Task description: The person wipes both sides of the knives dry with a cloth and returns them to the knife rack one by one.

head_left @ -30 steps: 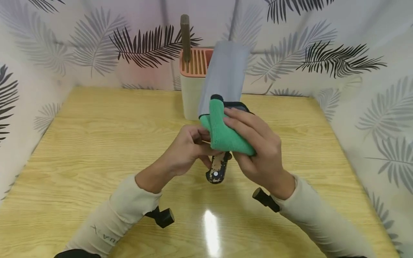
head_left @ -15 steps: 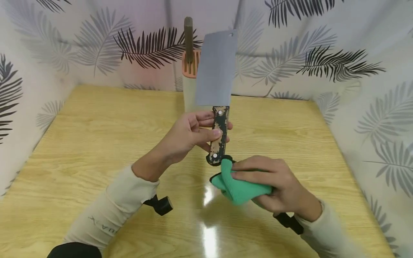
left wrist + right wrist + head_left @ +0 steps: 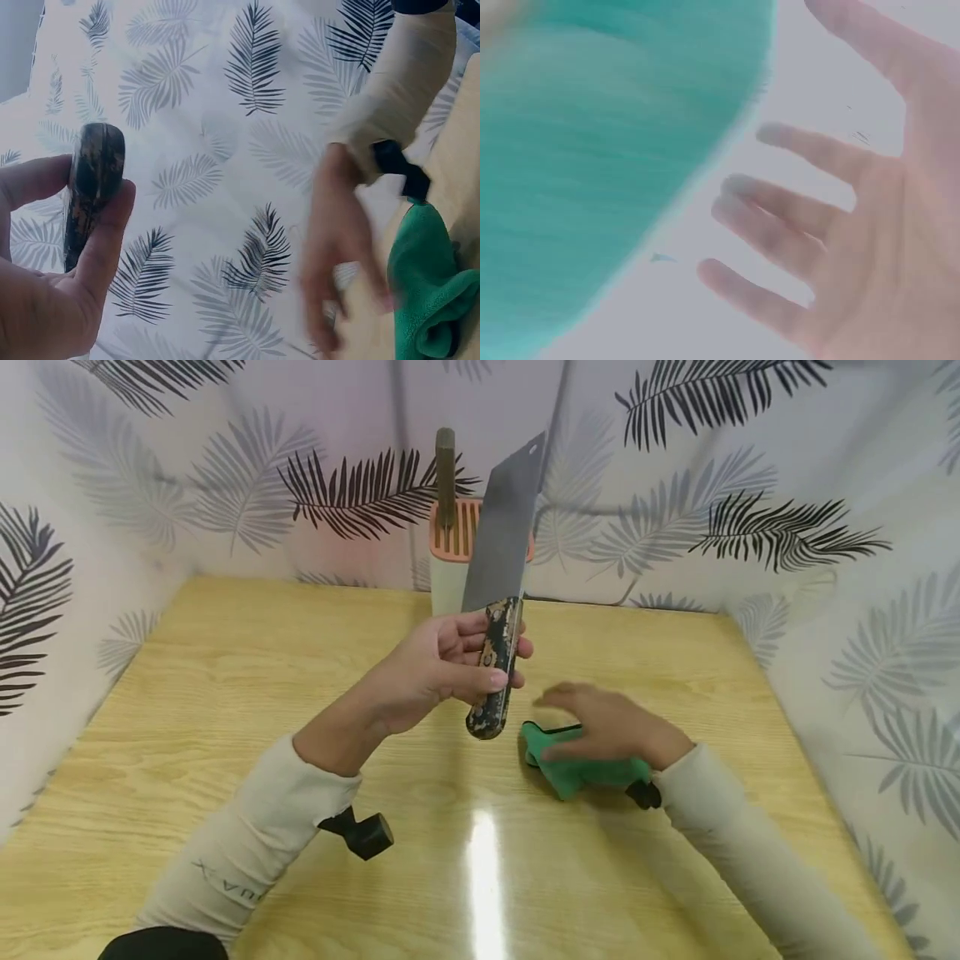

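Observation:
My left hand point(image 3: 416, 681) grips a cleaver point(image 3: 506, 522) by its worn black-and-tan handle, the wide grey blade pointing up and away. In the left wrist view the handle end point(image 3: 97, 161) shows between thumb and fingers, while the blade is out of sight there. A green cloth point(image 3: 566, 778) with dark edging lies crumpled on the table to the right. My right hand point(image 3: 611, 720), blurred, hovers over it with fingers spread. The right wrist view shows the same palm point(image 3: 870, 247) with nothing in it, and the cloth blurred beside it.
Behind the cleaver stands a whitish knife holder point(image 3: 447, 585) with an orange slotted top. A brown handle point(image 3: 446, 477) sticks up from its left side. The wooden table point(image 3: 247, 693) ends at a leaf-patterned curtain point(image 3: 360, 410) at the back and sides.
My right hand has wiped down past the handle, set the green cloth on the table and let it go. The cleaver stays in my left hand, its blade now turned more edge-on.

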A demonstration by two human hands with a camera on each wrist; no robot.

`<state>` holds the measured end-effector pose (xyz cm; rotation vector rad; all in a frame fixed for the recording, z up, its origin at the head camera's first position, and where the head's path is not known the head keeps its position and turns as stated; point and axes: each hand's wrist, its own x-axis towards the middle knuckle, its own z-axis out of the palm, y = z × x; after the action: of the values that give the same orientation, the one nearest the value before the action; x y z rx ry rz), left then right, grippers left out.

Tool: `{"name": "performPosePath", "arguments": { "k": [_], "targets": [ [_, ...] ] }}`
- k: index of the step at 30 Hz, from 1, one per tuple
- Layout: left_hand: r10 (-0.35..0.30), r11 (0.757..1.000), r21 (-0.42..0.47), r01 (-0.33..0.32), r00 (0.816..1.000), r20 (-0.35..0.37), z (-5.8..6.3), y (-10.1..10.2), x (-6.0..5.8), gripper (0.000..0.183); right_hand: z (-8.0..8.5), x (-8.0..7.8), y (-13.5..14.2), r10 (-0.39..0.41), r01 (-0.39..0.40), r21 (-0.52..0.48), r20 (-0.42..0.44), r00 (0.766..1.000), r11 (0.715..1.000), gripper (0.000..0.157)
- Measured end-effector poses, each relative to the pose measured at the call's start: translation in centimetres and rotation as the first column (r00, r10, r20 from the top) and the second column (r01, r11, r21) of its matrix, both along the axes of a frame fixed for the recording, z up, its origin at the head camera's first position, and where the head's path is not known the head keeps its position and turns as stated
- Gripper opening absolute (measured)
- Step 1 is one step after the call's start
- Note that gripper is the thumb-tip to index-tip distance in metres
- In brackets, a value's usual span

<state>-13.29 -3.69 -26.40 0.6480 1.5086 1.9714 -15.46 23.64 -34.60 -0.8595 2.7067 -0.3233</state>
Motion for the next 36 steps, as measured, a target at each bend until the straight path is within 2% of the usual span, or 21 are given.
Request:
{"name": "performPosePath", "arguments": {
  "k": [2, 5, 7, 9, 12, 14, 17, 23, 30, 36],
  "targets": [
    [-0.001, 1.0, 0.021, 0.001, 1.0, 0.008, 0.4, -0.2, -0.1, 0.056, 2.6, -2.3, -0.7, -0.09, 0.086, -0.042, -0.106, 0.99, 0.995, 0.081],
    [0.006, 0.998, 0.055, -0.007, 1.0, 0.014, 0.9, -0.3, -0.3, 0.058, 6.1, -6.2, -1.8, -0.216, 0.193, -0.124, -0.213, 0.953, 0.973, 0.084],
    [0.009, 0.996, 0.092, -0.012, 0.999, 0.032, 1.1, -0.3, -0.4, 0.057, 7.5, -8.6, -2.4, -0.234, 0.205, -0.151, -0.209, 0.949, 0.967, 0.084],
    [0.024, 0.992, 0.123, -0.032, 0.998, 0.061, 1.3, -0.3, -0.7, 0.053, 8.2, -10.5, -3.0, -0.202, 0.183, -0.128, -0.155, 0.967, 0.975, 0.081],
    [0.063, 0.987, 0.143, -0.075, 0.994, 0.089, 1.5, -0.4, -1.3, 0.042, 8.6, -12.4, -3.9, -0.145, 0.141, -0.065, -0.074, 0.987, 0.988, 0.071],
    [0.09, 0.986, 0.134, -0.101, 0.992, 0.089, 1.6, -0.4, -1.7, 0.036, 8.6, -13.0, -4.4, -0.145, 0.144, -0.028, -0.055, 0.988, 0.989, 0.063],
    [0.112, 0.983, 0.133, -0.127, 0.988, 0.109, 1.7, -0.5, -2.2, 0.031, 8.4, -13.4, -4.9, -0.172, 0.171, -0.011, -0.093, 0.981, 0.985, 0.056],
    [0.112, 0.969, 0.194, -0.152, 0.973, 0.201, 2.0, -1.0, -2.1, 0.034, 8.2, -13.3, -5.5, -0.177, 0.175, -0.026, -0.121, 0.977, 0.984, 0.055],
    [0.114, 0.974, 0.17, -0.151, 0.971, 0.208, 2.8, -1.6, -2.0, 0.034, 7.9, -13.4, -5.3, -0.168, 0.164, -0.038, -0.137, 0.976, 0.986, 0.054],
    [0.084, 0.973, 0.193, -0.128, 0.971, 0.222, 3.8, -2.1, -2.1, 0.032, 7.8, -13.4, -5.4, -0.173, 0.168, -0.05, -0.147, 0.974, 0.985, 0.053]
  ]
}}
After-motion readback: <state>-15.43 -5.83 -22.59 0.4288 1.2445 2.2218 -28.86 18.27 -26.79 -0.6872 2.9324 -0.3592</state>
